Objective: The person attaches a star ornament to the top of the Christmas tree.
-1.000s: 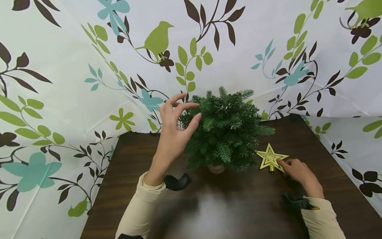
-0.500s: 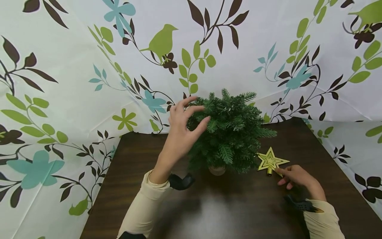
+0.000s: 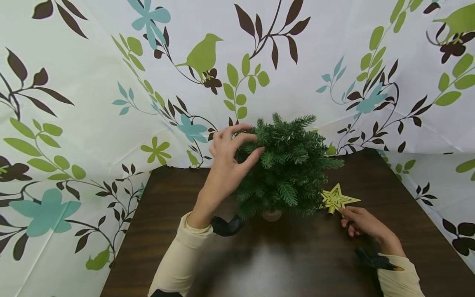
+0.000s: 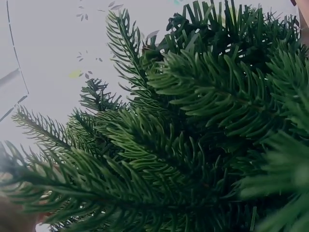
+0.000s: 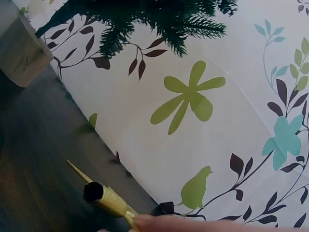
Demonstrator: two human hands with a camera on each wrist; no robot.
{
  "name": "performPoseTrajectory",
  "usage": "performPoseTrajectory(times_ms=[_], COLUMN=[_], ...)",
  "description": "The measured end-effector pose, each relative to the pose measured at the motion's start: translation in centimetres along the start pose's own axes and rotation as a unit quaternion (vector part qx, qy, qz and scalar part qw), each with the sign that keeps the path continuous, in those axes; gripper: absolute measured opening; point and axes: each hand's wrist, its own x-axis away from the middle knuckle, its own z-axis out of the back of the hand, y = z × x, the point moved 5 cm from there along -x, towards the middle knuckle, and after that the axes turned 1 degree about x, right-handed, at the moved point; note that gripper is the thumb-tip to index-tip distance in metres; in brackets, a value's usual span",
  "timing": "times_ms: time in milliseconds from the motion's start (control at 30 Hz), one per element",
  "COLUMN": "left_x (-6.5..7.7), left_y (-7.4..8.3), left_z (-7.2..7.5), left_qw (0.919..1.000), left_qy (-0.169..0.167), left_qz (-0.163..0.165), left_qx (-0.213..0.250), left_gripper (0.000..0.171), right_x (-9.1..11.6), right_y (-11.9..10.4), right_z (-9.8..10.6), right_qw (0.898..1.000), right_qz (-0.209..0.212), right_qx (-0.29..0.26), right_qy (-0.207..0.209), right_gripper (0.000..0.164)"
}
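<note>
A small artificial Christmas tree [image 3: 293, 173] stands on its wooden base [image 3: 272, 215] at the middle of the dark table. My left hand [image 3: 230, 159] is at the tree's upper left, fingers spread and loosely bent, with fingertips right at the needles. Green branches [image 4: 183, 121] fill the left wrist view. To the right of the tree, my right hand [image 3: 365, 225] pinches a gold star tree topper [image 3: 338, 197] by a lower point. The topper's hollow socket [image 5: 96, 193] shows in the right wrist view, where most of the hand is out of frame.
The dark wood table [image 3: 297, 255] has a patterned cloth [image 3: 297, 74] with birds and leaves hanging behind it. Black wrist straps with protruding mounts [image 3: 227, 226] sit at both cuffs.
My right fingers have shifted onto the star's lower point and now pinch it; the star has turned slightly, its socket swinging left. My left hand has moved right, closer over the tree.
</note>
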Motion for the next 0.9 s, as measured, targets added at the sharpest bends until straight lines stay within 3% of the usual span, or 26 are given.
performPoseTrajectory(times_ms=[267, 433, 567, 767, 900], left_x=[-0.1, -0.2, -0.3, -0.4, -0.4], left_y=[0.0, 0.0, 0.1, 0.1, 0.1], left_z=[-0.1, -0.1, -0.1, 0.0, 0.0], left_qw=[1.0, 0.9999, 0.9998, 0.9993, 0.9992], left_qy=[-0.001, -0.007, -0.006, -0.001, 0.001], left_qz=[-0.003, -0.014, -0.021, -0.035, -0.039], left_qx=[0.003, 0.002, -0.001, -0.012, -0.012], left_gripper=[0.021, 0.017, 0.015, 0.015, 0.015], right_x=[0.4, 1.7, 3.4, 5.8, 6.9], right_y=[-1.3, -3.9, -7.3, -13.7, -18.1], right_z=[1.0, 2.2, 3.4, 4.1, 4.1], right_qw=[0.993, 0.973, 0.939, 0.859, 0.814], right_qz=[0.056, 0.137, 0.236, 0.401, 0.468], right_qx=[-0.006, -0.019, -0.076, -0.167, -0.227], right_qy=[0.108, 0.186, 0.24, 0.272, 0.259], right_gripper=[0.048, 0.043, 0.03, 0.025, 0.023])
